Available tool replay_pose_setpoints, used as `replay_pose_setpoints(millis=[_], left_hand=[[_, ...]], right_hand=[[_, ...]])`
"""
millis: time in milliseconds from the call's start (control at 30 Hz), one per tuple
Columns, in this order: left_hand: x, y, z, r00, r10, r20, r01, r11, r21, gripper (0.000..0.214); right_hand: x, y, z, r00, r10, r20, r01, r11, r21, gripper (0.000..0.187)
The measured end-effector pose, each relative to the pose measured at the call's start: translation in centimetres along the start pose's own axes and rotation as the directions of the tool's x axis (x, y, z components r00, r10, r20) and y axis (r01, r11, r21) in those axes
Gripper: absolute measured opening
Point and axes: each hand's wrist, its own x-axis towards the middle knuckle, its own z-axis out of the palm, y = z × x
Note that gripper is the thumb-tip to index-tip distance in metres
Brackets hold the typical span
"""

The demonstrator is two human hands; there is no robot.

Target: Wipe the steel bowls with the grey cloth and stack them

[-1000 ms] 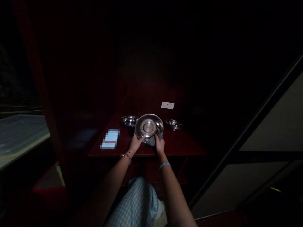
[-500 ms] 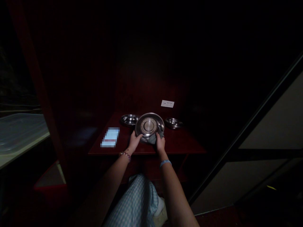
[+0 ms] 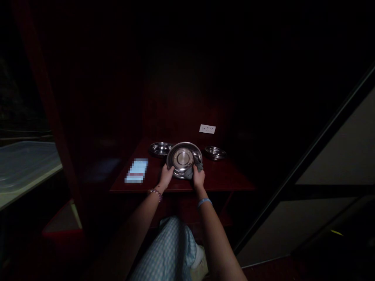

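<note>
A round steel plate (image 3: 184, 157) is tilted up toward me above the dark red table (image 3: 222, 177). My left hand (image 3: 166, 176) grips the plate's lower left rim. At the plate's lower right rim, my right hand (image 3: 198, 178) is closed on a grey cloth (image 3: 197, 167) that is pressed against the metal. Both wrists wear a band.
A steel bowl (image 3: 159, 148) sits behind the plate to the left and another steel bowl (image 3: 215, 152) to the right. A light blue blurred card (image 3: 136, 170) lies on the table's left part. A white socket panel (image 3: 207, 128) is on the back wall. Dark cabinet sides close in left and right.
The plate has tilted and sunk slightly toward the table. My left hand slid along its lower left rim, and my right hand with the cloth shifted a little on the right rim.
</note>
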Motion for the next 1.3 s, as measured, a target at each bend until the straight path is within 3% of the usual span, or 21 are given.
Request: replay_pose_setpoints(millis=[167,333,433,633,1300], left_hand=[[-0.2,-0.2,-0.2,0.998,0.008,-0.065,0.003,0.986,0.169,0.032],[-0.4,0.4,-0.2,0.997,-0.026,-0.077,0.049,0.95,0.307,0.044],[-0.4,0.5,-0.2,0.996,-0.038,-0.082,0.061,0.953,0.298,0.05],[-0.3,0.1,-0.3,0.998,-0.01,-0.054,0.023,0.974,0.225,0.035],[-0.2,-0.1,-0.3,0.998,-0.023,-0.062,0.037,0.973,0.23,0.032]], right_hand=[[-0.2,-0.7,0.0,0.999,-0.004,0.034,0.014,0.958,-0.285,0.035],[-0.4,-1.2,0.0,1.0,-0.007,0.029,0.018,0.919,-0.393,0.037],[-0.5,-1.3,-0.1,1.0,-0.012,0.026,0.021,0.923,-0.385,0.036],[-0.4,-1.0,-0.1,0.999,-0.05,-0.002,0.047,0.953,-0.299,0.032],[-0.4,-0.9,-0.1,1.0,-0.012,0.0,0.012,0.961,-0.276,0.032]])
